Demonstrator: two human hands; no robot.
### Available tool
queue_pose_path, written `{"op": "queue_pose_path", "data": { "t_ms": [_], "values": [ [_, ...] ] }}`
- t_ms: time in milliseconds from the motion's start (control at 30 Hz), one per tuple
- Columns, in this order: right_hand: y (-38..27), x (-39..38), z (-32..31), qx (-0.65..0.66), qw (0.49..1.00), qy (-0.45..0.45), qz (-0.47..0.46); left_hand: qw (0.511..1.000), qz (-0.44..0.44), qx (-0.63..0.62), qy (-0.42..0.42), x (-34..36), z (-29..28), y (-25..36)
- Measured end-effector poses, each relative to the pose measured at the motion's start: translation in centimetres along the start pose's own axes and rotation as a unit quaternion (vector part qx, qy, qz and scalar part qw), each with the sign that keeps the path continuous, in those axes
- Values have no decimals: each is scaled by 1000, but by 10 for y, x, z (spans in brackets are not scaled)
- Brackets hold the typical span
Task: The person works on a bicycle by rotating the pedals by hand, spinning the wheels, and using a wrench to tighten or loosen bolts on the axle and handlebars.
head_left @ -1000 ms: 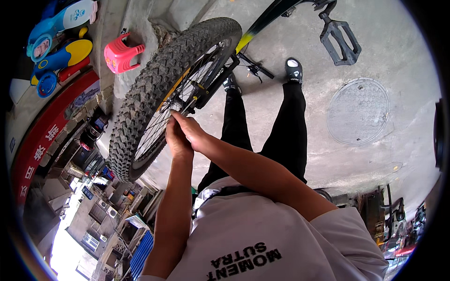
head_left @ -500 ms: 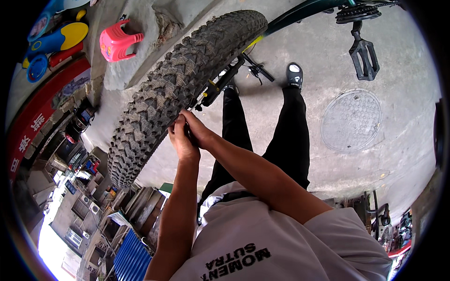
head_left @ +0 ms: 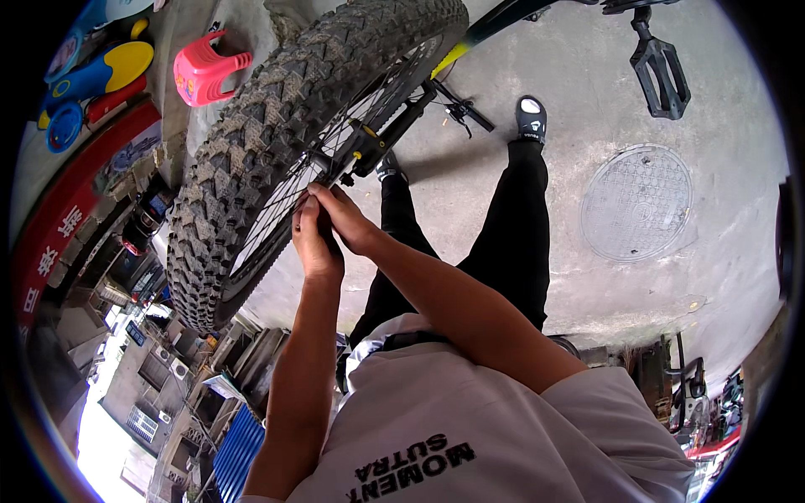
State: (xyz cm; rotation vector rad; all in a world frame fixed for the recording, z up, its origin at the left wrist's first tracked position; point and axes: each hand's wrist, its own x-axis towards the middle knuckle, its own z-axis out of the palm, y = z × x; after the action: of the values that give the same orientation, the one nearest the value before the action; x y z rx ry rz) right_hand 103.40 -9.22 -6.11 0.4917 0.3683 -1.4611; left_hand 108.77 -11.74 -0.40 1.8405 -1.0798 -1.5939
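The bicycle stands upside down, its knobby black tyre [head_left: 243, 126] rising close in front of me. Beneath the rim, thin spokes [head_left: 281, 197] and the dark fork [head_left: 367, 149] show. My left hand [head_left: 314, 239] and my right hand [head_left: 342, 220] are pressed together beside the wheel's hub, fingertips meeting near the spokes. Both have their fingers closed. Whatever lies between them is hidden by the fingers and palms. A handlebar end [head_left: 470, 111] with a lever shows lower down, near the floor.
A black pedal [head_left: 662, 75] juts out at the upper right. On the concrete floor lies a round manhole cover [head_left: 637, 201]. A pink stool [head_left: 205, 71] and blue-and-yellow toys [head_left: 109, 71] sit at the upper left, beyond the wheel.
In view, the tyre has shifted up and left, so more spokes and the fork now show. My hands, still together, appear slightly farther left and up, nearer the hub.
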Motion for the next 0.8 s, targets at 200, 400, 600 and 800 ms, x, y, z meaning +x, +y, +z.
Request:
{"op": "queue_pose_path", "data": {
  "t_ms": [200,400,600,800],
  "values": [
    [14,7,-11,-34,999,-8,-19,999,-7,-12,-34,-8,5,0],
    [35,20,-21,-21,998,38,-38,998,-16,-35,-55,2,-5,-6],
    [51,30,-24,-50,994,68,-72,995,-29,-63,-78,7,-13,-11],
    [48,25,-19,-45,991,83,-91,992,-54,-53,-100,13,-20,-14]
  ]
}}
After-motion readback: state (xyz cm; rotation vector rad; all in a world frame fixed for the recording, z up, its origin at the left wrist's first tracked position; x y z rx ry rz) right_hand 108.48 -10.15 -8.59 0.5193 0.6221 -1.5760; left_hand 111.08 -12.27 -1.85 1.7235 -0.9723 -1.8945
